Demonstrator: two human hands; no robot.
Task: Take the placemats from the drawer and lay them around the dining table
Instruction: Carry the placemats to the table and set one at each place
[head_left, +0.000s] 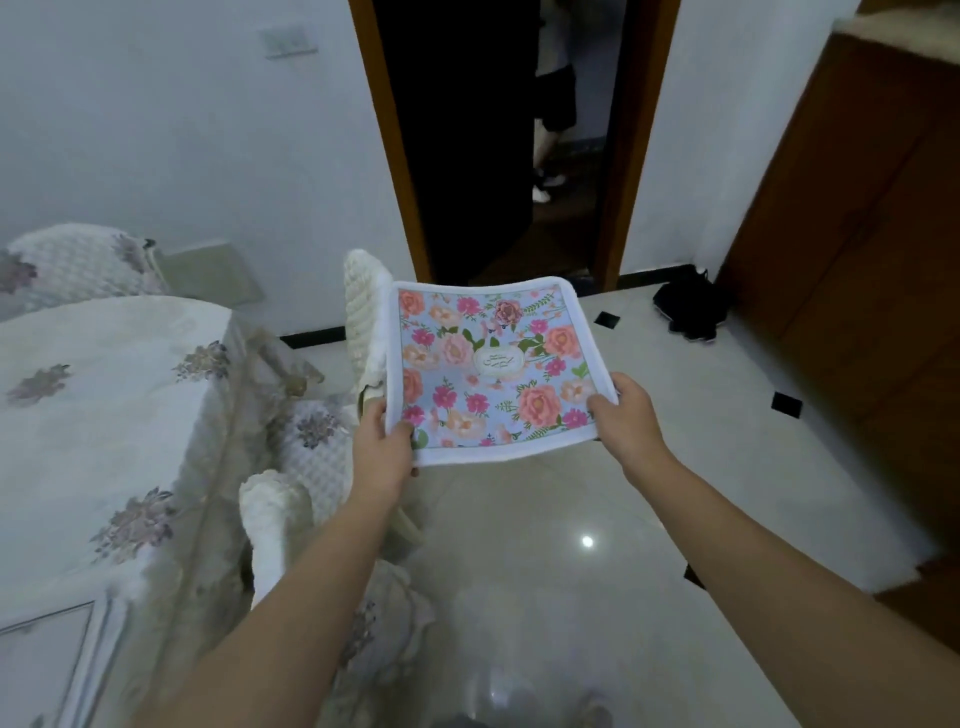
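I hold a square floral placemat (483, 364) flat in front of me, light blue with pink and peach flowers and a white border. My left hand (382, 441) grips its near left corner and my right hand (631, 415) grips its near right corner. It may be a stack of placemats; I cannot tell. The placemat hangs over the floor, to the right of the dining table (93, 415), which is covered with a cream flowered cloth. The drawer is not in view.
A white padded chair (363, 317) stands between the placemat and the table, another chair (270, 519) nearer me. A dark open doorway (498, 156) lies ahead, with a person's legs in it. A brown wooden cabinet (857, 208) is at right, a black object (685, 306) on the glossy tiled floor.
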